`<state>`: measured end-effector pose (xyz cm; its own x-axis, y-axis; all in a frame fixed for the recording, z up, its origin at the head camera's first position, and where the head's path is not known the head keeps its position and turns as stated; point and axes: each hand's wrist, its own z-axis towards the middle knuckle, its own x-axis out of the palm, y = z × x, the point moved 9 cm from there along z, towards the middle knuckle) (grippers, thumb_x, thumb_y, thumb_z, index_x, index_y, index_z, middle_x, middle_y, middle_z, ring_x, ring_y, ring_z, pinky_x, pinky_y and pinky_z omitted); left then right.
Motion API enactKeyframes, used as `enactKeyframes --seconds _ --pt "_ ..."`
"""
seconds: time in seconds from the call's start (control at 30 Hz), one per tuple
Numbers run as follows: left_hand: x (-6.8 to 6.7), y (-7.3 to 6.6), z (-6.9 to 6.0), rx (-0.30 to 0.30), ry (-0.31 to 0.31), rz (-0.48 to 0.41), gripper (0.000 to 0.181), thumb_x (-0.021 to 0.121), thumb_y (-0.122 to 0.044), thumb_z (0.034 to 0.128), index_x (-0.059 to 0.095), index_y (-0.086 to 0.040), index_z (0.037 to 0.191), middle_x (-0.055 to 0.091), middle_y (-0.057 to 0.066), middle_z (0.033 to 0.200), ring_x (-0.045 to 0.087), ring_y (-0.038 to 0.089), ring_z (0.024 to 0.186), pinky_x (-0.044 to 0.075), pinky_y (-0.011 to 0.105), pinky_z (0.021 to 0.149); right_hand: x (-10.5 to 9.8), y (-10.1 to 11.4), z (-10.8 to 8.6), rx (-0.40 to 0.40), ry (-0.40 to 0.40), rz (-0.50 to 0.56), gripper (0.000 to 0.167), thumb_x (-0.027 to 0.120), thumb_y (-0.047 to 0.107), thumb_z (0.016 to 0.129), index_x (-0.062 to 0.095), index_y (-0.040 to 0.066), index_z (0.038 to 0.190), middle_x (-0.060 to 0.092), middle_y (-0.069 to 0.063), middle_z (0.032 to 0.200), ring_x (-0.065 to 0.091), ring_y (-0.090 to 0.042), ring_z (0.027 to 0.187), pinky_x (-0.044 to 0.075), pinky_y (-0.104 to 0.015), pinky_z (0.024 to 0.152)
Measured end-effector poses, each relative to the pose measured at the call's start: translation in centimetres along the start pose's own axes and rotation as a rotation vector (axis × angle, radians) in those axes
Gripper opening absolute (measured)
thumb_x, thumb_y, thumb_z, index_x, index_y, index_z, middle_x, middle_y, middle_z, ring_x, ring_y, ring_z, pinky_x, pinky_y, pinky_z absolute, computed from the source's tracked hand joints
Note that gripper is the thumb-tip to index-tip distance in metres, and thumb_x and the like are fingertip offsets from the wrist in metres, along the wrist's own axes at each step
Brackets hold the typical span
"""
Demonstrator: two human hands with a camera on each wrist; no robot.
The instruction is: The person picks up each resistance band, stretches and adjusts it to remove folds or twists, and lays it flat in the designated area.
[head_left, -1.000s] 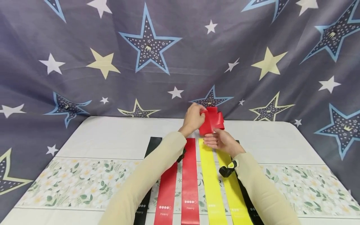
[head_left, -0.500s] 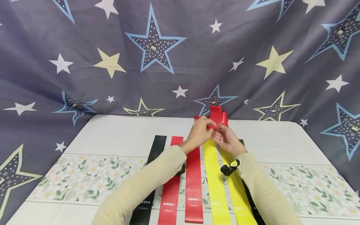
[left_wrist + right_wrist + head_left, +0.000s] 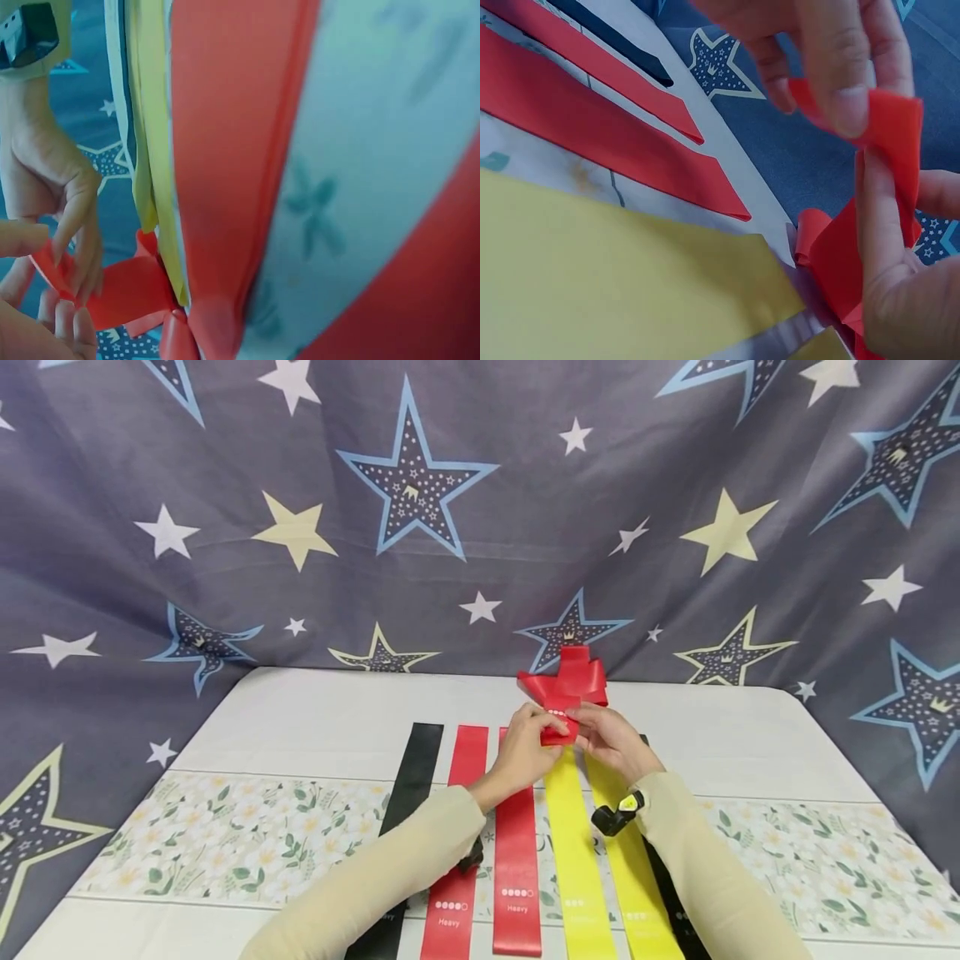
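Between both hands is a red resistance band [image 3: 573, 681], its loops bunched and folded at the back of the table. My left hand [image 3: 522, 745] pinches a folded flap of it, on which white dots show. From the other side my right hand [image 3: 611, 739] holds the same flap, thumb on top. In the right wrist view the left hand [image 3: 836, 60] grips the end of the red flap [image 3: 892, 127] above the right hand's fingers [image 3: 881, 217]. The left wrist view shows the right hand [image 3: 49, 157] on the band [image 3: 131, 289] too.
Flat bands lie side by side toward me: a black band [image 3: 412, 768], a red band [image 3: 450, 893], a second red band [image 3: 516, 877], a yellow band [image 3: 577, 860], another yellow one and a black one. A star-patterned curtain [image 3: 450, 568] hangs behind the white table [image 3: 337, 718].
The left hand has come down from the upper left of the red band toward the right hand. A flap of the band is now folded forward between both hands, showing its white dots.
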<state>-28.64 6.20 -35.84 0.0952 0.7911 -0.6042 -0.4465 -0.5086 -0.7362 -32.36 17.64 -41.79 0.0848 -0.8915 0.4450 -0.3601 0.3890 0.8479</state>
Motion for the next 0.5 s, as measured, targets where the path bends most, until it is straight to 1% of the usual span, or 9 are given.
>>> enactKeyframes --seconds 0.07,0.1,0.2,0.27,0.33,0.37,0.4,0.47,0.5 --pt "0.1 0.3 -0.4 -0.002 -0.005 -0.022 0.022 0.073 -0.003 0.0782 0.070 -0.008 0.099 0.054 0.010 0.105 0.047 0.024 0.104 0.047 0.032 0.083 0.1 0.0 -0.1 0.015 -0.019 0.006 0.046 0.042 0.000 0.097 0.028 -0.005 0.141 0.066 0.000 0.092 0.067 -0.011 0.080 0.056 -0.021 0.073" --pt "0.1 0.5 -0.6 -0.012 -0.004 -0.041 0.024 0.072 -0.003 0.0774 0.068 -0.008 0.100 0.052 0.011 0.107 0.046 0.024 0.105 0.047 0.033 0.082 0.1 0.0 -0.2 0.022 -0.026 0.012 0.047 0.042 -0.001 0.097 0.028 -0.004 0.141 0.066 0.000 0.092 0.067 -0.011 0.080 0.056 -0.022 0.072" --pt "0.2 1.4 -1.0 -0.056 0.002 -0.116 0.028 0.068 0.000 0.0767 0.063 -0.007 0.103 0.049 0.012 0.111 0.046 0.028 0.107 0.047 0.033 0.080 0.1 0.1 -0.4 0.029 -0.047 0.013 0.047 0.043 -0.003 0.096 0.029 -0.003 0.141 0.065 -0.001 0.092 0.068 -0.012 0.079 0.057 -0.023 0.071" --pt "0.1 2.1 -1.1 -0.100 -0.012 -0.180 0.030 0.064 0.001 0.0772 0.061 -0.005 0.106 0.049 0.014 0.113 0.048 0.031 0.106 0.047 0.033 0.080 0.2 0.1 -0.4 0.024 -0.050 0.002 0.049 0.043 -0.004 0.096 0.027 -0.003 0.142 0.065 -0.001 0.091 0.068 -0.011 0.079 0.057 -0.023 0.070" --pt "-0.1 2.8 -1.1 -0.156 -0.039 -0.249 0.030 0.060 0.000 0.0789 0.058 -0.004 0.109 0.049 0.015 0.113 0.050 0.031 0.104 0.047 0.033 0.081 0.2 0.2 -0.4 0.017 -0.057 -0.008 0.051 0.043 -0.004 0.096 0.025 -0.004 0.143 0.064 -0.001 0.092 0.068 -0.011 0.079 0.057 -0.023 0.071" --pt "-0.2 3.1 -1.1 -0.186 -0.052 -0.293 0.031 0.059 -0.001 0.0801 0.057 -0.003 0.111 0.051 0.016 0.114 0.051 0.031 0.103 0.047 0.034 0.084 0.2 0.2 -0.4 0.016 -0.059 -0.014 0.054 0.043 -0.004 0.095 0.022 -0.004 0.145 0.063 -0.001 0.094 0.068 -0.010 0.079 0.057 -0.023 0.071" --pt "-0.2 3.5 -1.0 -0.224 -0.060 -0.346 0.032 0.057 -0.003 0.0815 0.056 -0.002 0.113 0.052 0.016 0.114 0.052 0.029 0.101 0.047 0.033 0.083 0.2 0.1 -0.4 0.017 -0.064 -0.023 0.056 0.044 -0.003 0.096 0.019 -0.004 0.146 0.061 -0.003 0.100 0.067 -0.010 0.080 0.057 -0.023 0.072" --pt "0.0 4.2 -0.9 -0.307 -0.059 -0.463 0.034 0.054 -0.006 0.0849 0.054 0.000 0.119 0.055 0.017 0.114 0.055 0.024 0.098 0.050 0.034 0.086 0.2 0.0 -0.6 0.024 -0.082 -0.033 0.059 0.045 -0.001 0.096 0.017 -0.002 0.147 0.057 -0.005 0.109 0.067 -0.009 0.081 0.057 -0.022 0.073" --pt "0.2 4.5 -0.9 -0.354 -0.047 -0.525 0.036 0.053 -0.010 0.0871 0.053 0.001 0.121 0.055 0.017 0.115 0.055 0.023 0.097 0.051 0.034 0.088 0.2 0.0 -0.7 0.026 -0.087 -0.040 0.059 0.045 0.000 0.096 0.017 -0.001 0.148 0.054 -0.005 0.111 0.066 -0.009 0.081 0.056 -0.022 0.073"
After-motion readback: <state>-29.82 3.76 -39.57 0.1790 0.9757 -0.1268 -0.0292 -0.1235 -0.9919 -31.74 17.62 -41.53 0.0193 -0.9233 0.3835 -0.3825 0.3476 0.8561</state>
